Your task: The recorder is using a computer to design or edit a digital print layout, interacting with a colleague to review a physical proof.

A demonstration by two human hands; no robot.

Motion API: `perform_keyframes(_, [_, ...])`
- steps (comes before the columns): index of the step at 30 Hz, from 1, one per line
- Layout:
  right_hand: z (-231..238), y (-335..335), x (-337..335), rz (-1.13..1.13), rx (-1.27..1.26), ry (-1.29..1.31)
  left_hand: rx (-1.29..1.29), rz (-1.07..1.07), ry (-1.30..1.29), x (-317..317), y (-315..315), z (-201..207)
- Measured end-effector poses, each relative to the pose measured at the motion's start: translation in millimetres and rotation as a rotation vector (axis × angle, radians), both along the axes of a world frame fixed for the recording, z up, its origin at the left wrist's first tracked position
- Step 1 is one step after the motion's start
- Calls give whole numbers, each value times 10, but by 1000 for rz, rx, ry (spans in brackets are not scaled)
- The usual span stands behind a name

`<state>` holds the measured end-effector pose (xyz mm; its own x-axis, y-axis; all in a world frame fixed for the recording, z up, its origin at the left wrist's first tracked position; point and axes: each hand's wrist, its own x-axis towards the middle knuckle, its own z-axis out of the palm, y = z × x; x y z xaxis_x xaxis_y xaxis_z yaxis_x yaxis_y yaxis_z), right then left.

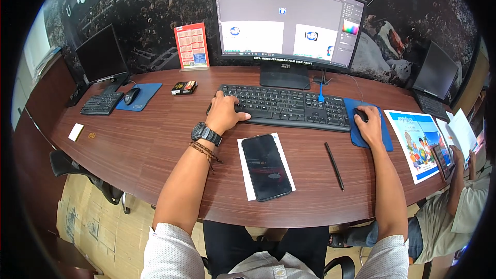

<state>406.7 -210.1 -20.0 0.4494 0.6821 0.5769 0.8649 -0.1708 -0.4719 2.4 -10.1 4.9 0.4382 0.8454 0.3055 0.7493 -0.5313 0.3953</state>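
My left hand (pixel 225 112) rests on the left end of a black keyboard (pixel 289 104), fingers spread over the keys and thumb reaching toward the space bar. A dark watch (pixel 205 133) and beaded bracelets circle that wrist. My right hand (pixel 369 126) is wrapped over a black computer mouse (pixel 360 114) on a blue mouse pad (pixel 386 133). In front of me a curved monitor (pixel 287 72) displays a design program with white pages and blue logos. Between my forearms a black smartphone (pixel 266 168) lies on white paper (pixel 247 174), with a black pen (pixel 334 166) to its right.
A colourful printed sheet (pixel 413 142) lies at the right, beside a seated person (pixel 460 212) holding papers. Side monitors (pixel 101 54) stand at both ends. A red-edged card stand (pixel 191 46), a small black box (pixel 184 88) and a white pad (pixel 76 132) occupy the left side.
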Motion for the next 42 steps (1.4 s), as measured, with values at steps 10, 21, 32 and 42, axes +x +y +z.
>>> perform_keyframes(10, [-24,3,43,-1,7,-3,9,202,76,40,-73,18])
perform_keyframes(21, [-7,-9,25,2,16,2,-105,181,100,-10,-65,107])
perform_keyframes(32, [-18,-6,23,0,34,-12,-91,187,113,-8,-62,93])
perform_keyframes(42, [-1,-9,2,-5,25,-1,-126,201,130,-3,-72,114])
